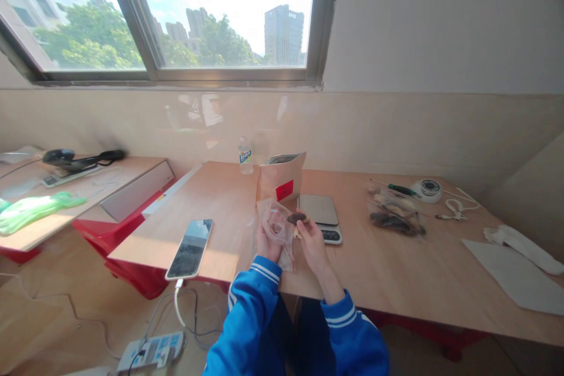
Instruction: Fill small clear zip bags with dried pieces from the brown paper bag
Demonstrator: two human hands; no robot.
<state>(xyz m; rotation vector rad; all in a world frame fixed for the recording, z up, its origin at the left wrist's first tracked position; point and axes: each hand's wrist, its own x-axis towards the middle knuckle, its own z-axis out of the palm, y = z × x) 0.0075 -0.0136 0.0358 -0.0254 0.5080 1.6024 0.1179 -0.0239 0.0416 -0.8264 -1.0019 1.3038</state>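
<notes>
The left hand (269,247) holds a clear plastic bag (288,259) with red lines on it, and its fingers are curved around the plastic. The right hand (312,242) is narrow: thumb and fingers pinch a dark piece (298,218) with a paler edge. This piece is at the upper right side of the bag, above the near part of the surface (374,270). It is perhaps a dried slice of food, but it is too small in the view to be sure.

Directly behind the bag stands a brown paper pouch (269,181), upright, with its top open and a red label on its front. To the right of the pouch lies a flat scale (318,210), with its dark display turned to the person. Behind the pouch, toward the left, a bottle (245,158) stands near the wall. A phone (190,249) lies at the left near edge, connected to a white cable. Farther right lies another clear bag (394,211), containing dark and pale pieces, and a screwdriver (400,189) is just beside it.
</notes>
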